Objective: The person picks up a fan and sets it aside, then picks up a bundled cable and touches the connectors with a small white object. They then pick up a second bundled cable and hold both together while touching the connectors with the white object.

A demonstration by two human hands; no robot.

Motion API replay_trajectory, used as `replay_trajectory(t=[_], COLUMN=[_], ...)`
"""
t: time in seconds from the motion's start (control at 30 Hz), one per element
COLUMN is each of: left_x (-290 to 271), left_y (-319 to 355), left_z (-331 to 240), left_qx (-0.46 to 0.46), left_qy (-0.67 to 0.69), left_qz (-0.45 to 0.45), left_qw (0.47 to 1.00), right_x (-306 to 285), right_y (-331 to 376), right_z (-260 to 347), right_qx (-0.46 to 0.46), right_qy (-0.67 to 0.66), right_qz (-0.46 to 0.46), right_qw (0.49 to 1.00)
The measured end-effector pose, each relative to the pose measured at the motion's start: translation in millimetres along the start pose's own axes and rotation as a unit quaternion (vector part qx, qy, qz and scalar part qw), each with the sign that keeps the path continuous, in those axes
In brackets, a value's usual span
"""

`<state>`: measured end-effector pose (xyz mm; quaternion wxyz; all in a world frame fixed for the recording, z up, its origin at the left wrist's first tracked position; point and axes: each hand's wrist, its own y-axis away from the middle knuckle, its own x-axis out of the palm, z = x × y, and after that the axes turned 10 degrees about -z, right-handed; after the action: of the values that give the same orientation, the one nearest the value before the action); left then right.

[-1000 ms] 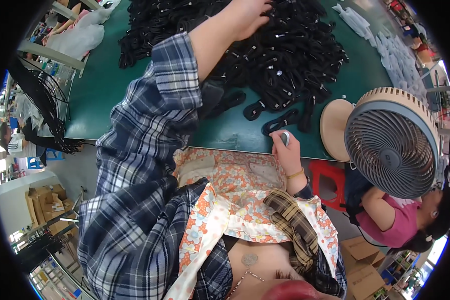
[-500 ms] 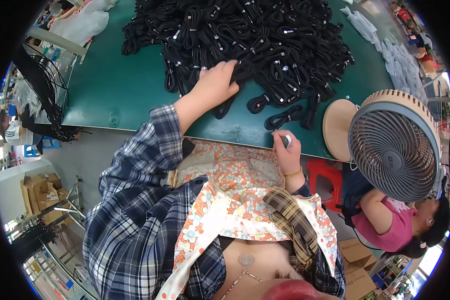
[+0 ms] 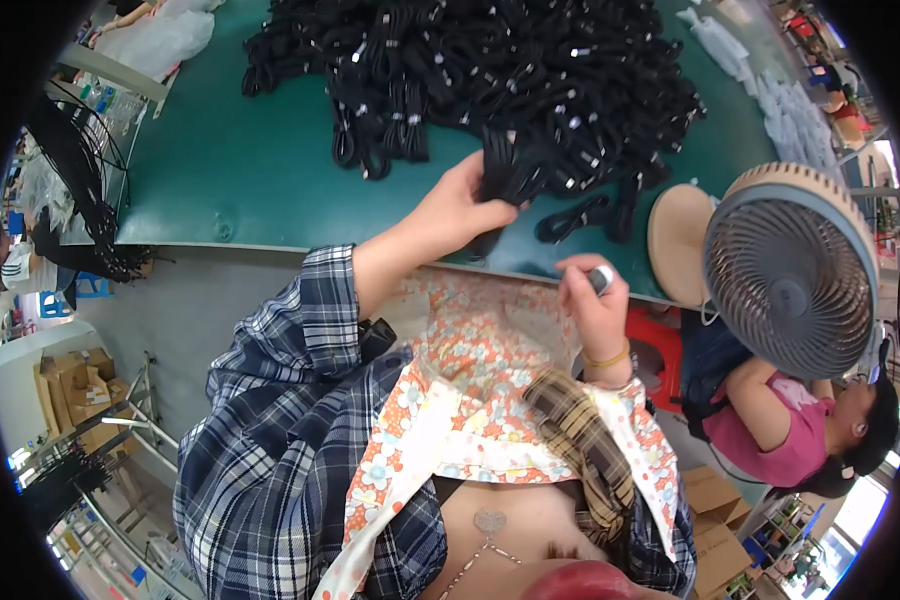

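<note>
A big heap of black coiled cables (image 3: 530,70) with small silver plugs covers the back of the green table. My left hand (image 3: 462,208) is closed round several coiled cables (image 3: 500,170) at the heap's near edge, thumb across them. Past the table's front edge, my right hand (image 3: 598,310) is closed with a small silver-grey piece (image 3: 600,279) showing between its fingers; its kind I cannot make out. Beyond that hand, one loose black coil (image 3: 572,220) lies on the table.
On the right, a fan (image 3: 792,280) with a round beige base (image 3: 678,245) stands at the table edge. Clear plastic bags (image 3: 795,120) line the far right. Black cables (image 3: 75,180) hang at the left. A person in pink (image 3: 775,435) sits right, beside a red stool (image 3: 655,350).
My left hand has moved right and slightly nearer, drawing coils from the heap toward me. My right hand has shifted slightly right. Coils near the front edge have been gathered or covered.
</note>
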<state>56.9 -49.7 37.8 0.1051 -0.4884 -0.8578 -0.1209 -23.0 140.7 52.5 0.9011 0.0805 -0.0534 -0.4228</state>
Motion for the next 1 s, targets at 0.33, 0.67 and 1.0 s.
replay_trajectory(t=[0.33,0.67,1.0], left_x=[49.8,49.2,44.5], left_y=[49.3,64.5,65.6], left_z=[-36.8,-50.6,-46.8], left_qx=[0.030,-0.022,-0.028], left_qy=[0.183,0.280,0.229], left_qz=[-0.003,0.143,0.181], left_qw=[0.983,0.949,0.956], right_x=[28.3,30.8,35.6], right_y=[23.8,24.4,25.8], right_z=[24.0,22.1,19.5], right_qx=[-0.186,-0.389,-0.427], right_qy=[-0.018,-0.063,-0.071], right_qz=[0.034,0.069,0.040], right_qw=[0.982,0.917,0.901])
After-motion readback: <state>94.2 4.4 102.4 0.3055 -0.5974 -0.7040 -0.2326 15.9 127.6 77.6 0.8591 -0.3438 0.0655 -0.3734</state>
